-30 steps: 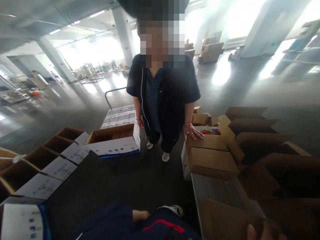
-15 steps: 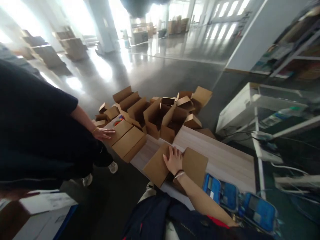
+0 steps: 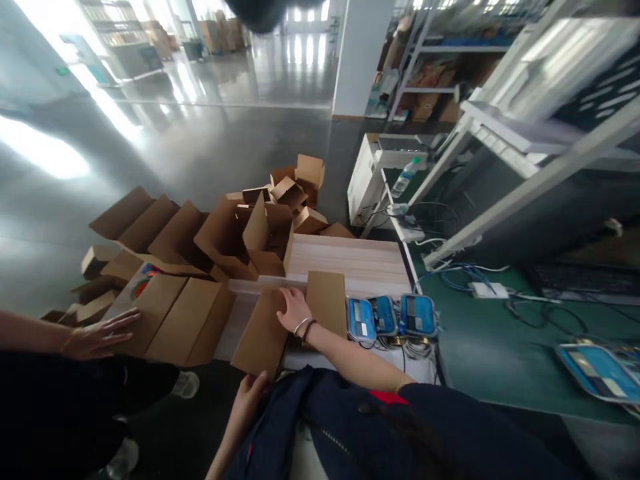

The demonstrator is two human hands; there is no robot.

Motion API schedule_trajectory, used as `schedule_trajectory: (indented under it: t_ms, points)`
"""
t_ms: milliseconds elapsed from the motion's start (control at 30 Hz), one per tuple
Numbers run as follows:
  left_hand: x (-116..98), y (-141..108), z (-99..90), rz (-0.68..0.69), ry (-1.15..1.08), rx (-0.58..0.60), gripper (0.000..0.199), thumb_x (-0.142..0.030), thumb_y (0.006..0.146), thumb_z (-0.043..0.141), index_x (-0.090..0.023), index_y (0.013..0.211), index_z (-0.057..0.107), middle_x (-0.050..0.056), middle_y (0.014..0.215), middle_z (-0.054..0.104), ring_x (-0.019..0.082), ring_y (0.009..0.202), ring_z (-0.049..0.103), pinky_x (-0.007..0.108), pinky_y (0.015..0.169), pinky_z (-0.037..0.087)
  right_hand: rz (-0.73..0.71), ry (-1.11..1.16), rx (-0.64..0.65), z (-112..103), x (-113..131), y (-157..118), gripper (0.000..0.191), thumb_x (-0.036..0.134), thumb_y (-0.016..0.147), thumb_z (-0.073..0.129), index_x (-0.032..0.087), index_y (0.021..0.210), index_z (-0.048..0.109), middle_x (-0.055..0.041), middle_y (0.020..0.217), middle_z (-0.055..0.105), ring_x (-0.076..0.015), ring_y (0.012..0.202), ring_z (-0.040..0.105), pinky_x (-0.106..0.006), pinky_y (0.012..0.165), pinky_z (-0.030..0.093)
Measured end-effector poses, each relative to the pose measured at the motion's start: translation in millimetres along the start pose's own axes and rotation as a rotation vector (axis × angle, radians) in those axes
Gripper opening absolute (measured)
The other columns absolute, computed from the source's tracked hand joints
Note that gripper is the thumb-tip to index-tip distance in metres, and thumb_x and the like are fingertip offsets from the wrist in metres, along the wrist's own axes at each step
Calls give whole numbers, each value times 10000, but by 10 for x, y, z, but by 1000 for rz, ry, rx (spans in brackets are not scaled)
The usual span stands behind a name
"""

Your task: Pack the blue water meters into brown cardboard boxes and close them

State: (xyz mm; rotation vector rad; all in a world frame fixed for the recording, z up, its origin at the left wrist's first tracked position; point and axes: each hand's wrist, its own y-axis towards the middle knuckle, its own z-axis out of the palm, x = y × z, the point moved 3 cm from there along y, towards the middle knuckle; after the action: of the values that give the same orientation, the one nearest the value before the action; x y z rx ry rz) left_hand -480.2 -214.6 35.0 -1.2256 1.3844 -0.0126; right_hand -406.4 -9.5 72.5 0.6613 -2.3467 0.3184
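In front of me an open cardboard box (image 3: 265, 327) stands on the pale wood-look table (image 3: 350, 257), its flaps spread left and right. My right hand (image 3: 294, 310), with bracelets at the wrist, is at the box opening; its fingers are closed at the left flap's inner edge. My left hand (image 3: 251, 393) is at the near edge of that same flap, its fingers bent against the cardboard. Whatever lies inside the box is hidden by my right hand and forearm. Right of the box sit blue-cased devices (image 3: 361, 320) with cables.
At the left, another person's hand (image 3: 103, 335) rests by a closed carton (image 3: 185, 320). Several open cartons (image 3: 225, 233) line the table's far side. A green desk (image 3: 480, 360) at the right holds cables and another blue device (image 3: 597, 370). A bottle (image 3: 405, 177) stands beyond.
The view has turned right, showing more of the green desk. My left hand has come into view at the box flap. My right hand's spread fingers have drawn together at the flap.
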Motion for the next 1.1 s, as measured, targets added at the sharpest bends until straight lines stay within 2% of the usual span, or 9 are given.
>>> schedule_trajectory:
  t_ms: [100, 233, 433, 633, 767, 867, 967, 1033, 1100]
  points:
    - [-58, 83, -84, -110, -212, -50, 82, -125, 790, 588, -162, 827, 525, -7, 743, 615, 123, 661, 630, 223, 669, 509, 75, 1, 21, -87, 13, 59, 625, 253, 683, 630, 143, 1276, 463, -137, 1161, 550, -269, 1105, 480, -400, 971, 377]
    - [-182, 84, -293, -137, -280, -196, 207, -106, 754, 630, -165, 863, 463, -3, 795, 557, 102, 625, 605, 227, 644, 518, 154, 19, 87, -139, 17, 192, 522, 304, 677, 640, 175, 1176, 553, -107, 1069, 625, -275, 1041, 544, -404, 914, 416]
    - [-280, 13, -363, -208, -425, -86, 91, -75, 813, 528, -140, 750, 537, -13, 659, 564, 75, 549, 559, 174, 584, 478, 218, 32, 203, -90, -99, 404, 339, 290, 687, 629, 196, 1013, 633, -70, 1025, 667, -236, 957, 612, -342, 829, 463]
    - [-186, 40, -320, -225, -495, -83, 164, -63, 812, 537, -143, 672, 564, -9, 624, 567, 82, 537, 554, 194, 621, 484, 154, 32, 264, 15, -99, 545, 296, 196, 648, 672, 138, 938, 668, -84, 914, 701, -233, 861, 648, -319, 749, 496]
    - [-62, 110, -294, -205, -409, -103, 167, -91, 830, 500, -164, 693, 562, 6, 666, 592, 110, 612, 597, 230, 705, 501, 29, 92, 226, -201, -186, 633, 335, 196, 670, 693, 187, 1004, 663, -16, 957, 707, -165, 880, 643, -272, 792, 496]
    - [-42, 118, -372, 3, -69, -240, 42, -184, 758, 594, -165, 776, 562, 50, 785, 622, 223, 852, 627, 366, 862, 485, 18, 76, 70, -614, -548, 669, 390, 187, 748, 618, 183, 1138, 603, -59, 1186, 626, -189, 1114, 546, -336, 978, 402]
    - [-156, 51, -398, 433, 337, -416, 328, -281, 651, 692, -182, 940, 571, 121, 1119, 590, 316, 1212, 452, 470, 1059, 312, 86, 29, -56, -925, -1022, 571, 367, 181, 784, 567, 110, 1144, 587, -152, 1241, 572, -250, 1196, 474, -430, 1044, 309]
    - [-237, 19, -308, 648, 467, -342, 429, -296, 617, 724, -219, 1013, 579, 121, 1295, 504, 302, 1329, 314, 449, 1122, 204, 113, 24, -70, -960, -1250, 463, 304, 205, 800, 556, 97, 1078, 616, -160, 1147, 621, -247, 1118, 532, -419, 1005, 354]
    - [-309, 30, -184, 701, 496, -215, 441, -272, 592, 750, -250, 1008, 608, 101, 1350, 476, 295, 1368, 245, 437, 1143, 144, 114, 35, -75, -897, -1365, 366, 261, 225, 805, 554, 104, 1021, 636, -142, 1068, 654, -225, 1042, 573, -379, 959, 402]
